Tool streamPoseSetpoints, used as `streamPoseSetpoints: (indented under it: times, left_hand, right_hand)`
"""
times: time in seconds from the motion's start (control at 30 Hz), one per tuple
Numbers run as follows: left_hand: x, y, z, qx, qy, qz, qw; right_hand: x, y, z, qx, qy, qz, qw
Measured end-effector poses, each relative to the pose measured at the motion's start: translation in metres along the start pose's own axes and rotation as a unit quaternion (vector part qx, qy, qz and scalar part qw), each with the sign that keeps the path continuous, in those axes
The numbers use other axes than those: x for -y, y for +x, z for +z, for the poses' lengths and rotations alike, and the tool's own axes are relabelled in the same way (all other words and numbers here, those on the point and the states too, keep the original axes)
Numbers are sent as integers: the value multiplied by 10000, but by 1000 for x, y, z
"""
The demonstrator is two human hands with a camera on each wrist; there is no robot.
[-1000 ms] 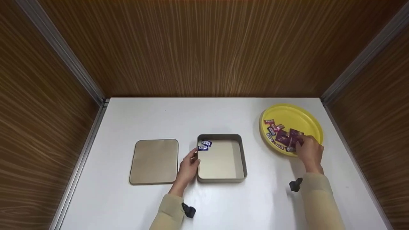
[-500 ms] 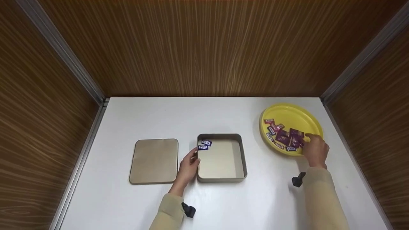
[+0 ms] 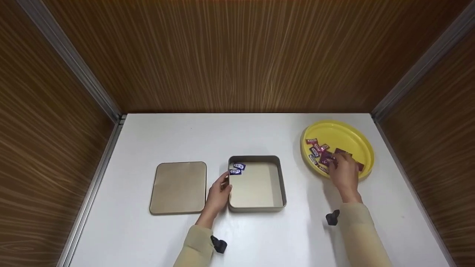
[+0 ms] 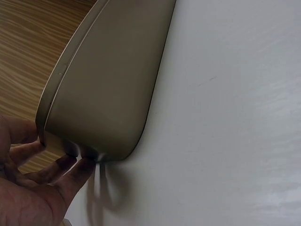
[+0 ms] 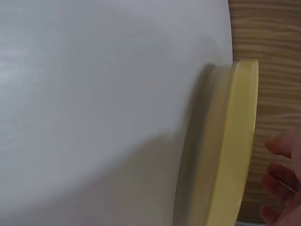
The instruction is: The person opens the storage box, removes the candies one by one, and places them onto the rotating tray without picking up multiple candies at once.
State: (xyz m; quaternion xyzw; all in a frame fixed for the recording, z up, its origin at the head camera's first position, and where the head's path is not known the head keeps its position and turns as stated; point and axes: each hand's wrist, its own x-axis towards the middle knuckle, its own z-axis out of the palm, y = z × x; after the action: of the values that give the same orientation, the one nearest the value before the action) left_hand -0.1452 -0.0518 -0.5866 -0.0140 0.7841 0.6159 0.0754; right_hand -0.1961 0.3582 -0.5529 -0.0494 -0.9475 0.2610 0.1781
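Observation:
My left hand [image 3: 218, 196] rests its fingertips and thumb against the outer left wall of a square, gold-coloured tin box [image 3: 256, 209]; the left wrist view shows these fingers [image 4: 75, 179] fairly straight at the wall. Inside the tin's back left corner lie two small blue-and-white wrapped candies [image 3: 236, 169]. My right hand [image 3: 345, 174] is over the front of a round yellow tray [image 3: 339, 129], fingers bent down among purple packets [image 3: 326, 157]. In the right wrist view nothing shows between the thumb and fingers. Some candies are hidden under that hand.
A flat, square gold lid [image 3: 179, 188] lies left of the tin on the white table [image 3: 215, 137]. Several red and blue wrapped candies [image 3: 314, 151] lie at the tray's left side. Wood-grain panels [image 3: 237, 55] stand at the back and both sides.
My right hand moved right inside the tray, then back left over the packets. A purple packet now shows at the tray's right side. The left hand and tin stayed put.

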Motion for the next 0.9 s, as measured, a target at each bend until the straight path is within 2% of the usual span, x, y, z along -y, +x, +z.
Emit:
streamPoseSetpoints:
  times: [0.1, 0.27, 0.47, 0.63, 0.77, 0.9]
  left_hand:
    - [0, 1, 0, 29, -67, -135, 9999]
    - [-1, 2, 0, 55, -81, -257, 9996]
    - [-1, 2, 0, 46, -87, -165, 9998]
    - [-1, 1, -1, 42, -90, -111, 9999]
    - [-1, 1, -1, 16, -71, -80, 9999]
    - [0, 1, -1, 22, -74, -89, 9999]
  right_hand:
    - [18, -5, 9, 78, 161, -323, 9993]
    - [48, -17, 21, 355, 362, -563, 9971]
    - [82, -31, 31, 871, 404, -1145, 9888]
    - [111, -35, 34, 1402, 293, -1312, 9810]
    - [132, -38, 39, 1822, 93, -1542, 9711]
    - [148, -43, 50, 2096, -28, -2137, 9541]
